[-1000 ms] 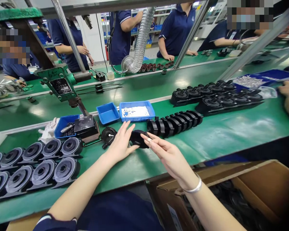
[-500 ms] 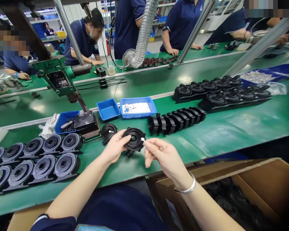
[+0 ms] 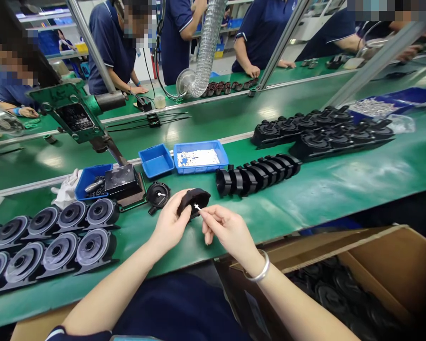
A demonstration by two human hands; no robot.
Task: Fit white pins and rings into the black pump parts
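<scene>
My left hand [image 3: 173, 219] is closed round a round black plastic housing [image 3: 195, 196], tilted so its hollow side faces right. Between the thumb and fingers of my right hand [image 3: 224, 230] is a small white plastic pin [image 3: 197, 207], its tip at the middle of the housing. Whether the pin touches the housing I cannot tell. On the bench left of my left hand lies another black housing [image 3: 158, 195] with a white pin in it. Beyond my hands stands a blue tray [image 3: 201, 169] of small white parts.
A green press [image 3: 76, 116] with a black block stands at the left, near rows of black housings [image 3: 95, 248]. An empty-looking blue bin [image 3: 156, 161] sits beyond. Stacked black rings [image 3: 257, 176] and more housings [image 3: 315, 132] lie right. Below is a cardboard box [image 3: 394, 265]. Co-workers stand opposite.
My left hand has tipped the housing from facing me to facing sideways. My right hand has carried the white pin left, from the housing's rim to its centre. The view has shifted slightly.
</scene>
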